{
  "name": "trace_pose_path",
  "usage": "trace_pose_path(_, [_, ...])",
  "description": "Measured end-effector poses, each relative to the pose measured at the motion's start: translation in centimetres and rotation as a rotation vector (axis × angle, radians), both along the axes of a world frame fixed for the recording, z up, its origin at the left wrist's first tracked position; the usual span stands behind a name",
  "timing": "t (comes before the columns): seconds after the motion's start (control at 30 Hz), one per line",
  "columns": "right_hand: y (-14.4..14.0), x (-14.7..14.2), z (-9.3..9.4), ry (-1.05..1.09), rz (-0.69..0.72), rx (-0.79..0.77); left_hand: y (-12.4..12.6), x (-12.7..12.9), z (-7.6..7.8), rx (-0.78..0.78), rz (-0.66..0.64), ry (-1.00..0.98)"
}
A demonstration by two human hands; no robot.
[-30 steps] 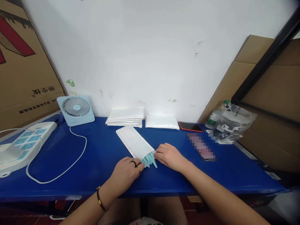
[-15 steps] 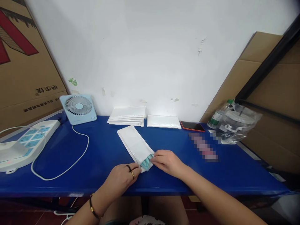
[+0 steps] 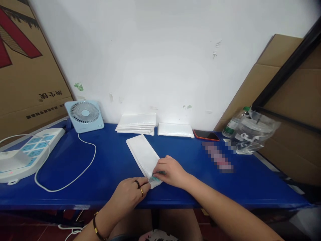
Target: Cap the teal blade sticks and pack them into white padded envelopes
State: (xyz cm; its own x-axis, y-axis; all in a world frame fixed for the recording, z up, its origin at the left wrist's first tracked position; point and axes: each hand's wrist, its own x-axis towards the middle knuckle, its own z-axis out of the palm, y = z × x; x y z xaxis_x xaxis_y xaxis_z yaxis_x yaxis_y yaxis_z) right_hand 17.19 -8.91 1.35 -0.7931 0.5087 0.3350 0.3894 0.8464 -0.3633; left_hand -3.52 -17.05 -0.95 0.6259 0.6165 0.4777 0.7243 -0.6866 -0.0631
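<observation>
The white packet [image 3: 141,150], unclosed at five o'clock, is pinched by the left hand [image 3: 130,194]; teal pieces [image 3: 155,178], apparently nearly inserted, are held by the right hand's [image 3: 172,171] fingers.

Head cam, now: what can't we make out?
- Teal items: count and full shape; head view, hidden by the right hand and the packet.
- Power strip: left end; head view, cut off by the left edge.
- Pixelated item: surface detail; head view, masked by mosaic.
- Bottle: label text; head view, too small.
</observation>
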Motion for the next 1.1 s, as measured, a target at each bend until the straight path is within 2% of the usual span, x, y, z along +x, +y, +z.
trace_pose_path(0.17, [0.4,0.9,0.9,0.008,0.027,-0.124,-0.3,-0.7,-0.1,-0.013,0.016,-0.017])
trace_pose_path(0.37, [0.4,-0.1,0.0,0.013,-0.047,-0.147,-0.4,-1.0,-0.3,-0.029,0.017,-0.028])
trace_pose_path(0.43, [0.2,-0.7,-0.3,0.003,-0.092,-0.14,-0.4,-1.0,-0.3,-0.039,0.008,-0.031])
trace_pose_path(0.57, [0.1,-1.3,-0.5,-0.054,-0.201,-0.021,-0.5,-1.1,-0.3,-0.043,0.006,-0.048])
trace_pose_path(0.63, [0.3,-0.9,-0.2,-0.042,-0.165,-0.041,-0.6,-1.1,-0.3,-0.051,0.02,-0.06])
trace_pose_path(0.77, [1.0,0.9,0.2,0.031,0.067,-0.207,-0.8,-1.3,-0.4,-0.081,0.067,-0.101])
trace_pose_path(0.83, [1.2,1.3,-0.3,0.058,0.064,-0.2,-0.8,-1.5,-0.5,-0.095,0.057,-0.104])
trace_pose_path(0.97, [1.2,1.1,-1.2,0.075,-0.037,-0.089,-0.9,-1.5,-0.6,-0.129,0.052,-0.128])
trace_pose_path(1.1, [0.5,1.5,-0.7,0.045,0.067,-0.07,-0.8,-1.2,-0.3,-0.135,0.093,-0.186])
